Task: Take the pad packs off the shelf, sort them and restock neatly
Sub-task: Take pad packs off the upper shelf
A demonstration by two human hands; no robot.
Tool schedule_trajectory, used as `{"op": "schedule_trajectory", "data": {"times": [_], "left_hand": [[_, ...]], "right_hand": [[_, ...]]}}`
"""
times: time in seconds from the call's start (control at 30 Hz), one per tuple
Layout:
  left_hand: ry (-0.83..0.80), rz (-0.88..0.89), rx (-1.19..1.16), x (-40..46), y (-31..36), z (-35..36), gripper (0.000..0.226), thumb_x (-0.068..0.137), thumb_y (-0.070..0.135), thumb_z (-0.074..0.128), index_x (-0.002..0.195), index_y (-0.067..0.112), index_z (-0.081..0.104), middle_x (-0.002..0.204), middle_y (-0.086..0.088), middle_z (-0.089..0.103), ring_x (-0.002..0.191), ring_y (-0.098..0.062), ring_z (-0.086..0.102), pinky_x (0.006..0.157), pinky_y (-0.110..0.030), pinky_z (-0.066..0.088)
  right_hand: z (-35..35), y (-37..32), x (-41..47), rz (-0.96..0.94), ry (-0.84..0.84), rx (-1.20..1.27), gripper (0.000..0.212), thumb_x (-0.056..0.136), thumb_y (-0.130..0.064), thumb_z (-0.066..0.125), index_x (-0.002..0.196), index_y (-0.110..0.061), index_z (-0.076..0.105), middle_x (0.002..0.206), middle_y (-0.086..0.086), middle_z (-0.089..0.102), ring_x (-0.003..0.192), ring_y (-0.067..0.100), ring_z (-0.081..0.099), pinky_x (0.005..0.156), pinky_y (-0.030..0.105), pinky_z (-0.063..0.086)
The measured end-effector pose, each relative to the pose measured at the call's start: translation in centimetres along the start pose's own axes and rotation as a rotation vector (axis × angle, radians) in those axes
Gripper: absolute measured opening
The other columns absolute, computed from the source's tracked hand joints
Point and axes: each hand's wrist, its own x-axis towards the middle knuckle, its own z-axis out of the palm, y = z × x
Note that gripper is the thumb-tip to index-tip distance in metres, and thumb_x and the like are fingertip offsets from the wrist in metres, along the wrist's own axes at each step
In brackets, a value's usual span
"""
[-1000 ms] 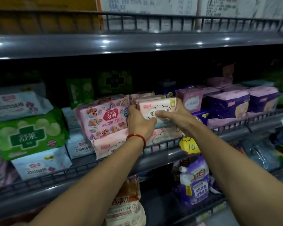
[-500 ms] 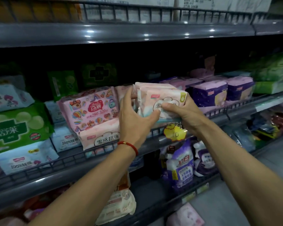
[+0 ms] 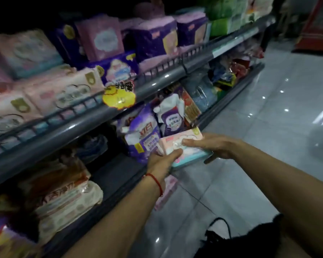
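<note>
Nearest, over the glossy tiled floor (image 3: 268,127), the left hand (image 3: 161,162) and right hand (image 3: 215,147) each kept a closed grip on a soft pink-and-teal pad pack (image 3: 183,146). Beyond it, plump pink packs (image 3: 63,92) lay on the grey metal shelf (image 3: 157,82).

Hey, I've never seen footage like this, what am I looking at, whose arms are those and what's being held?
There's no machine here. A person wears a camera on the head, so you see their own two arms reaching forward and down. The left hand, with a red string at the wrist, and the right hand together grip a small stack of pink pad packs, held low in front of the shelves. More pink packs and purple packs sit on the shelf behind a yellow price tag.
</note>
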Motion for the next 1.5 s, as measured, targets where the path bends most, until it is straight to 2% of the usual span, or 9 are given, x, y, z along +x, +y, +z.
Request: {"op": "schedule_trajectory", "data": {"times": [0.17,0.33,0.47,0.67,0.77,0.9,1.07,1.23,1.5], "left_hand": [[-0.048,-0.395,-0.100,7.0,-8.3,4.4,0.059,0.063,0.026,0.090,0.116,0.009,0.072,0.100,-0.013,0.078,0.088,-0.030,0.075,0.079,-0.043,0.059],[0.013,-0.537,-0.086,16.6,-15.4,7.1,0.083,0.047,0.043,0.088,0.124,0.019,0.068,0.111,-0.008,0.076,0.100,-0.026,0.073,0.081,-0.037,0.060],[-0.006,-0.562,-0.084,21.3,-18.0,8.4,0.039,0.090,0.028,0.072,0.124,0.013,0.062,0.105,-0.005,0.070,0.079,-0.016,0.066,0.053,-0.023,0.054],[0.046,-0.666,-0.152,26.6,-21.3,8.4,0.060,0.090,0.032,0.071,0.143,0.016,0.048,0.141,-0.015,0.057,0.124,-0.030,0.057,0.103,-0.042,0.048],[0.081,-0.676,-0.129,27.7,-22.4,7.6,0.058,0.089,0.031,0.071,0.141,0.016,0.051,0.137,-0.012,0.058,0.119,-0.028,0.058,0.091,-0.042,0.053],[0.081,-0.656,-0.094,27.7,-22.4,6.5,0.060,0.073,0.037,0.079,0.128,0.017,0.064,0.128,-0.011,0.066,0.110,-0.027,0.065,0.071,-0.035,0.056],[0.051,-0.430,0.180,22.2,-17.8,5.1,0.050,0.059,0.032,0.072,0.102,0.007,0.067,0.086,-0.011,0.069,0.065,-0.023,0.064,0.056,-0.024,0.048],[0.025,-0.081,0.422,14.8,-12.1,-0.4,0.044,0.065,0.030,0.076,0.103,0.020,0.059,0.087,-0.005,0.068,0.066,-0.013,0.064,0.061,-0.027,0.050],[0.197,0.444,0.708,1.7,2.9,-11.5,0.029,0.076,0.016,0.070,0.096,0.035,0.060,0.102,0.003,0.067,0.086,0.002,0.060,0.077,-0.017,0.048]], "right_hand": [[-2.5,6.1,7.0,0.185,-0.048,-0.054,0.065,0.076,-0.066,0.078,0.112,-0.013,0.070,0.105,0.010,0.077,0.098,0.027,0.074,0.085,0.044,0.063],[-3.8,12.6,15.7,0.243,-0.046,-0.007,0.040,0.093,-0.045,0.065,0.117,-0.012,0.067,0.108,0.011,0.076,0.107,0.030,0.072,0.097,0.048,0.058],[-3.7,16.7,21.2,0.237,-0.025,0.050,0.041,0.094,-0.041,0.067,0.121,-0.009,0.064,0.109,0.013,0.075,0.107,0.030,0.072,0.098,0.046,0.058],[-2.3,19.0,26.8,0.240,0.028,0.078,0.045,0.091,-0.037,0.071,0.125,-0.009,0.059,0.114,0.011,0.070,0.104,0.027,0.070,0.097,0.043,0.058],[-0.7,19.7,27.5,0.218,0.023,0.017,0.026,0.095,-0.033,0.068,0.112,-0.015,0.062,0.116,0.010,0.068,0.105,0.027,0.067,0.098,0.042,0.057],[-0.5,19.7,27.0,0.248,0.102,-0.047,0.081,0.085,-0.054,0.075,0.146,-0.011,0.042,0.136,0.010,0.058,0.115,0.031,0.063,0.100,0.047,0.054],[-2.2,17.4,23.7,0.201,0.241,-0.170,0.072,0.097,-0.050,0.062,0.151,-0.007,0.039,0.149,0.019,0.048,0.128,0.036,0.053,0.099,0.041,0.048],[-2.5,11.7,17.6,0.084,0.211,-0.431,0.035,0.094,-0.042,0.065,0.113,-0.012,0.069,0.118,0.012,0.070,0.100,0.029,0.066,0.089,0.044,0.057],[4.8,-3.4,6.2,-0.442,0.126,-0.489,0.017,0.094,-0.028,0.066,0.082,-0.017,0.071,0.077,0.000,0.073,0.072,0.007,0.067,0.075,0.037,0.055]]}}
